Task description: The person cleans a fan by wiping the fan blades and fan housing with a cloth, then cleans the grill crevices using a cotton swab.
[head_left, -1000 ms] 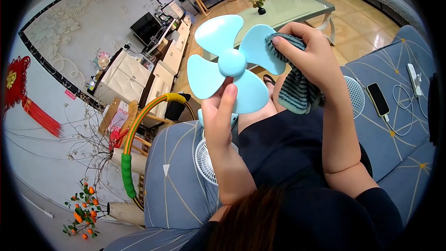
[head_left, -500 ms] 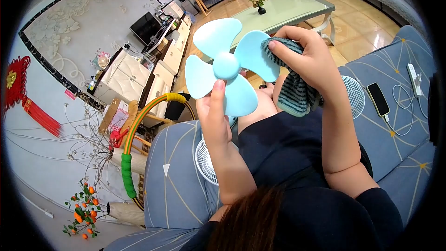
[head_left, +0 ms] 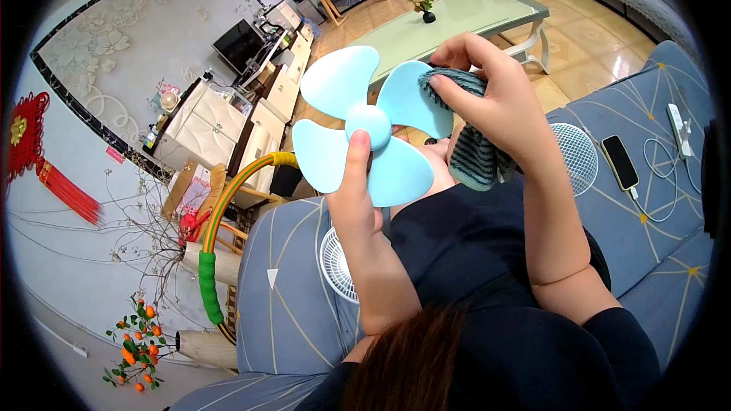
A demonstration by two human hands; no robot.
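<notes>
A light-blue fan blade with several wide petals is held up in front of me. My left hand grips it from below, the thumb lying on the round hub and the other fingers hidden behind. My right hand pinches a dark green striped cloth against the edge of the right petal. The cloth's lower part hangs under the palm. A white round grille lies beside my left forearm, partly covered by it. Another round grille rests on the sofa beyond my right forearm.
On the blue sofa to the right lie a phone with a cable and a white power strip. A hoop stands at the left. Ahead is a glass-topped table with a small potted plant.
The fan blade has moved down and a little left with my left hand, its thumb now on the hub. My right hand and the cloth have shifted slightly left, still at the right petal.
</notes>
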